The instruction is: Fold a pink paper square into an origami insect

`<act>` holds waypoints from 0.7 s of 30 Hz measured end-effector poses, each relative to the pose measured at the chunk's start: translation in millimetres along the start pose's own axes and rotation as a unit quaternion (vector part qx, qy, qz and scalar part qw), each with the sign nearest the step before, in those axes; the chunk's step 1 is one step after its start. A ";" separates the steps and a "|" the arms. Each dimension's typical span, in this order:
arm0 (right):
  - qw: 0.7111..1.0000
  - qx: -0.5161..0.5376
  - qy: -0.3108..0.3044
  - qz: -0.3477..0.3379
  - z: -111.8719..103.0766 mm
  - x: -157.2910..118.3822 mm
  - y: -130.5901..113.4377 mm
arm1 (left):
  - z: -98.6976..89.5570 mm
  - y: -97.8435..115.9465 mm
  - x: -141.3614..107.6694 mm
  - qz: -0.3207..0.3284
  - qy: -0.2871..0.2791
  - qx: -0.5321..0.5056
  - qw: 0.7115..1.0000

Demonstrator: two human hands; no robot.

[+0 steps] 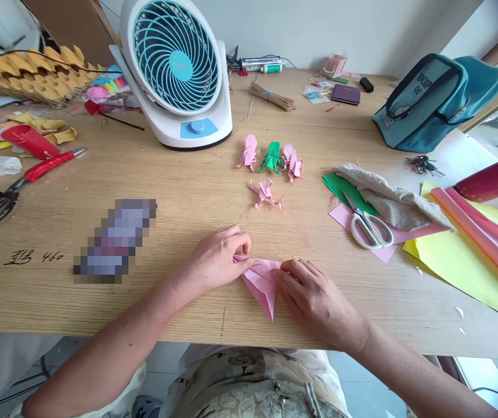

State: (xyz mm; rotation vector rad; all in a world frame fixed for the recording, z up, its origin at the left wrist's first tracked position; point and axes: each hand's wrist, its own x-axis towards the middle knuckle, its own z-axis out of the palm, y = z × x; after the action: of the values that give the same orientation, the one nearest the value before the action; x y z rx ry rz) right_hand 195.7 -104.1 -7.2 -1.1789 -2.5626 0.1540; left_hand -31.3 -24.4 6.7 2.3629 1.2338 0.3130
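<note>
Pink paper [263, 285] in fingers [291, 276], teal bag [427, 113] lettered "SNOOP", desk [188, 191] inscribed "460"

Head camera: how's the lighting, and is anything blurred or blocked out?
Head view: the tabletop is palest toward its right edge, the upper-right frame corner dark; head view: coarse pixelation hides an item left of the left hand; head view: the pink paper looks fairly sharp.

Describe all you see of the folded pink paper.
The pink paper looks thin and creased, folded into a roughly triangular shape with layered flaps. It is on or just above the table, one tip pointing toward the near edge. The left hand grips its left corner, the right hand its right side; both ends are partly hidden.
</note>
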 end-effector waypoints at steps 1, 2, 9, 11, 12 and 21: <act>1.000 0.002 0.003 0.004 -0.2 -0.1 -1.0 | -2.3 -1.7 -0.6 -0.014 -0.017 -0.006 1.000; 1.000 0.006 0.006 0.010 -0.4 -0.1 -2.0 | -5.0 -3.8 -1.2 -0.024 -0.034 -0.013 0.999; 0.997 0.031 0.033 0.061 -0.2 0.7 -8.3 | -28.3 -16.7 -7.9 -0.031 -0.096 -0.070 0.992; 0.997 0.023 0.038 0.063 0.9 0.4 -9.3 | -32.6 -17.9 -9.0 -0.032 -0.120 -0.073 0.990; 0.997 0.016 0.041 0.062 1.5 0.0 -9.8 | -33.7 -18.1 -9.1 -0.029 -0.120 -0.075 0.990; 0.994 -0.006 0.076 0.073 4.5 -9.4 -21.1 | -24.8 -4.9 -4.2 0.010 -0.079 -0.184 0.980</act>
State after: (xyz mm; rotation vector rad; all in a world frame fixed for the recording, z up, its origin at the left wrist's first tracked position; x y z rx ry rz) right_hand 184.7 -124.9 -8.9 -1.3288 -2.3505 0.0798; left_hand -47.1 -18.3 26.0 2.0393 0.9830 0.3215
